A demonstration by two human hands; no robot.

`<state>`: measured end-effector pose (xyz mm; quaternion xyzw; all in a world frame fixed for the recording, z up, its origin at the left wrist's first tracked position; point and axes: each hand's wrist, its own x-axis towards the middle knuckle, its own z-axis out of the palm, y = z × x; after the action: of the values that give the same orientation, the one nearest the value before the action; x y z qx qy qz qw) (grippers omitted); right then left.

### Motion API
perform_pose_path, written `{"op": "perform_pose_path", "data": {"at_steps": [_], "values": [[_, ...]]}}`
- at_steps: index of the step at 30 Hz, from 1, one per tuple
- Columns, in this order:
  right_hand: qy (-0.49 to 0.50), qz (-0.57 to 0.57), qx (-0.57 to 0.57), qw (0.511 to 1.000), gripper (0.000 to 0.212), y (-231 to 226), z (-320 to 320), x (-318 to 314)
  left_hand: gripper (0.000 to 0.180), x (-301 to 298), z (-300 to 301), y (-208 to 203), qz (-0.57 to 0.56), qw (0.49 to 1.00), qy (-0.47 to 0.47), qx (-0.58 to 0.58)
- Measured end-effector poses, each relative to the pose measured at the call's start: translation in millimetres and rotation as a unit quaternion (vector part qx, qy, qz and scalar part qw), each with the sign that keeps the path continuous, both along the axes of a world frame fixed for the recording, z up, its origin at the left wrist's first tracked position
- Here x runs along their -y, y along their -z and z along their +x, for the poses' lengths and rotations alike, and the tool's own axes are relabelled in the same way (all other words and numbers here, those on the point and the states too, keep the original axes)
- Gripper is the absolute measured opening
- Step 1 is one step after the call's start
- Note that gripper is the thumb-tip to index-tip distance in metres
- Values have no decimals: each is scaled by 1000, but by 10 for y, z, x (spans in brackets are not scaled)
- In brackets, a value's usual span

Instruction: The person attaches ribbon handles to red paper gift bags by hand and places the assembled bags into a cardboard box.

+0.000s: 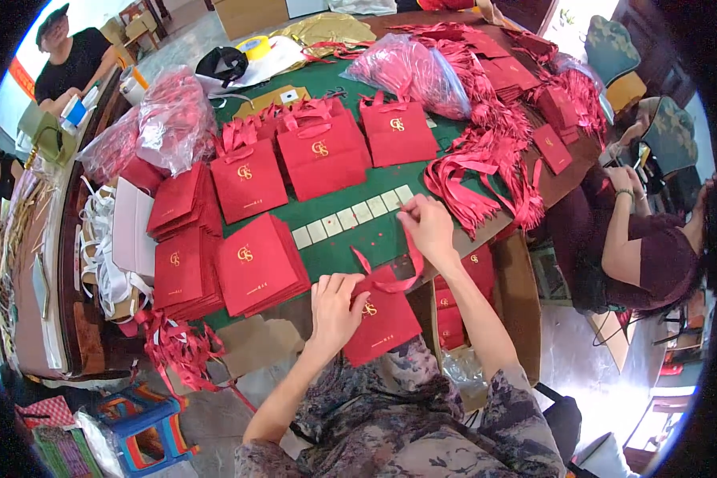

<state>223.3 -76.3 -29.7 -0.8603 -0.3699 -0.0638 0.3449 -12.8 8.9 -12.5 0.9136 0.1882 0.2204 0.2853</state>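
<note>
A red paper gift bag [390,327] with a gold emblem lies at the table's near edge, over my lap. My left hand [336,312] is closed on its upper left side, the thumb against the front. A red ribbon [414,263] runs through the bag's top, and one loose end stands up beside my left hand. Above the bag, my right hand [427,227] pinches the ribbon's other end between thumb and fingers. A row of pale rectangular pieces [350,217] lies on the green tabletop [334,263] just left of my right hand.
Stacks of flat red bags [263,267] lie to the left, with ribboned bags [323,155] behind them. Loose red ribbons [486,179] heap at the right. A cardboard box [518,295] of red bags stands by my right forearm. A person [637,231] sits at the right.
</note>
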Motion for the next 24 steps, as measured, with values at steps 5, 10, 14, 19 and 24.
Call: {"op": "perform_pose_path", "data": {"at_steps": [5, 10, 14, 19, 24], "values": [[-27, 37, 17, 999, 13, -95, -77, -1, 40, 5, -194, -96, 41, 999, -4, 6], [-95, 105, -268, 953, 9, -458, -650, 357, 42, 24, -310, -51, 73, 992, -71, -80], [-169, 98, -278, 940, 16, -423, -1281, 417, 40, 53, -309, 3, 66, 992, -85, -71], [-152, 49, -152, 975, 12, -209, -1570, 337, 39, 73, -416, -26, 56, 990, -106, -81], [-146, 66, -112, 981, 11, -125, -1597, 315, 35, 55, -468, -71, 47, 993, -88, -67]]}}
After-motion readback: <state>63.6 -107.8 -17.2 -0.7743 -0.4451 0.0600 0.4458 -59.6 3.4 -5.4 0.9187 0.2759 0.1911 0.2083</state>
